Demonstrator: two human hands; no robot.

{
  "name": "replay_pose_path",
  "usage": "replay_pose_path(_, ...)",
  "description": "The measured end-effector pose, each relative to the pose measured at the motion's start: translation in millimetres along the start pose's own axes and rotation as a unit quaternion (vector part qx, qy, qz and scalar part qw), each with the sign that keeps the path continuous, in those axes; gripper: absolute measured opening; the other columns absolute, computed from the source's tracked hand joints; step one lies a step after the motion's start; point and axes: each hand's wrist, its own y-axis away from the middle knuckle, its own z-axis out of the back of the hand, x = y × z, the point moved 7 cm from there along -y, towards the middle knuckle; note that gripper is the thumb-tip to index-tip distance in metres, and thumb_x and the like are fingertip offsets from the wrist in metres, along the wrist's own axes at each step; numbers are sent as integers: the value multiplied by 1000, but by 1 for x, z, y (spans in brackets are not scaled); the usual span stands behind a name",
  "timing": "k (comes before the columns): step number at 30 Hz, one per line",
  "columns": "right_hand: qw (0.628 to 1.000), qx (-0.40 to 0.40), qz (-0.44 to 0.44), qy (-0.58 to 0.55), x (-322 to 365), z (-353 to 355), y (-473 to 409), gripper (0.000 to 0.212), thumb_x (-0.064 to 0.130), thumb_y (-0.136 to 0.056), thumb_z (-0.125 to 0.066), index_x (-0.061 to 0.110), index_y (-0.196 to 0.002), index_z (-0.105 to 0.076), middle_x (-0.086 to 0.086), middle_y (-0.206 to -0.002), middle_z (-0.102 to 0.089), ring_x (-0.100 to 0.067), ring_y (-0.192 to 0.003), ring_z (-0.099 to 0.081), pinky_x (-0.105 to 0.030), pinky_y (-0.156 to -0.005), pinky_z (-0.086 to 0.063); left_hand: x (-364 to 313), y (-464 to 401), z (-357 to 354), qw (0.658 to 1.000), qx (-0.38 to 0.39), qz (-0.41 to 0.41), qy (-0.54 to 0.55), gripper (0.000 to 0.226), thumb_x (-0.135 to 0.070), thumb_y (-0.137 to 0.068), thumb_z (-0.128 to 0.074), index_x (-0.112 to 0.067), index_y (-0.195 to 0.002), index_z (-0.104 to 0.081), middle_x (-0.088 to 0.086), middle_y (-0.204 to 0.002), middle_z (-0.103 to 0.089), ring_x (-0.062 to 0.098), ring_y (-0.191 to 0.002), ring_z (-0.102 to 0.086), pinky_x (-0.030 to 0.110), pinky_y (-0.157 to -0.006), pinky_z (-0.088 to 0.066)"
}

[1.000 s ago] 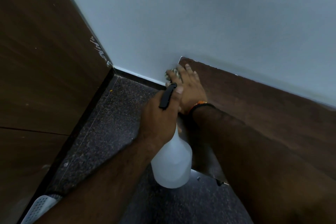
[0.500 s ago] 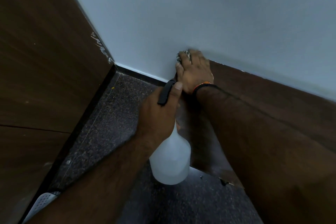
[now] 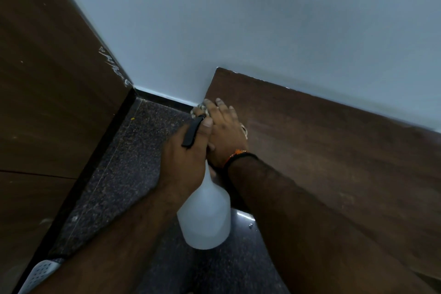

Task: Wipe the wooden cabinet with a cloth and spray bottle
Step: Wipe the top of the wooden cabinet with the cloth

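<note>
The dark wooden cabinet (image 3: 322,141) runs along the right, its top meeting the pale wall. My right hand (image 3: 226,131) presses a pale cloth (image 3: 200,110) flat against the cabinet's left edge, a little below its far corner; only scraps of the cloth show past the fingertips and by the wrist. My left hand (image 3: 186,157) grips the neck of a white spray bottle (image 3: 205,219), thumb beside its black trigger head (image 3: 192,132). The bottle hangs over the floor, close beside my right wrist.
A tall dark wooden panel (image 3: 47,93) stands on the left, with a narrow strip of speckled dark floor (image 3: 124,174) between it and the cabinet. A grey perforated object (image 3: 39,274) sits at the bottom left corner. The pale wall (image 3: 238,19) closes the back.
My right hand with the cloth slid up to the cabinet's far corner, then back down along its left edge. My left hand with the bottle stayed close beside it.
</note>
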Motion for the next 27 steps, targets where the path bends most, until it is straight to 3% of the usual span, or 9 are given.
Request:
replay_pose_path(6, 1000, -3, 7, 6, -3, -3, 13, 57, 38, -96, -44, 26, -150, -35, -6, -162, -26, -34, -152, -15, -56, -123, -15, -2, 17, -3, 1000, 0, -12, -13, 44, -46, -103, -52, -10, -91, -73, 8, -81, -76, 24, -77, -73, 38, -77, -58)
replay_pose_path(12, 998, -34, -61, 3, -40, 8, 48, 52, 40, -102, -37, 28, -152, -32, -5, -164, -25, -32, -154, -12, -52, -125, -9, -6, 36, -25, 999, 23, -18, -17, 39, -44, -103, -55, -13, -92, -76, 6, -84, -77, 17, -77, -73, 35, -78, -57)
replay_pose_path(15, 994, -41, -100, 4, -74, 18, 70, 51, 39, -103, -33, 28, -153, -31, -4, -164, -23, -31, -154, -10, -51, -126, -7, -9, 47, -49, 999, 47, -21, -1, 55, -64, -94, -54, -14, -83, -74, 10, -79, -76, 27, -78, -74, 51, -81, -61)
replay_pose_path(17, 991, -45, -124, 9, -99, 26, 85, 51, 40, -103, -32, 28, -153, -30, -4, -165, -23, -30, -154, -9, -50, -126, -7, -13, 53, -67, 998, 67, -20, 5, 64, -75, -83, -49, -15, -80, -72, 10, -77, -75, 29, -76, -74, 54, -81, -61)
replay_pose_path(24, 974, -71, -214, 10, -190, 55, 148, 51, 40, -103, -34, 29, -153, -30, -3, -165, -23, -30, -154, -10, -50, -125, -9, -30, 80, -139, 991, 131, -19, -25, 62, -78, -85, -50, -19, -81, -70, 5, -77, -76, 24, -72, -73, 53, -80, -62)
replay_pose_path(27, 965, -82, -249, 16, -229, 67, 177, 51, 41, -103, -34, 30, -153, -31, -3, -164, -24, -30, -154, -11, -50, -125, -10, -36, 93, -174, 986, 163, -9, -22, 66, -83, -79, -48, -20, -80, -69, 6, -80, -77, 32, -64, -72, 61, -72, -61)
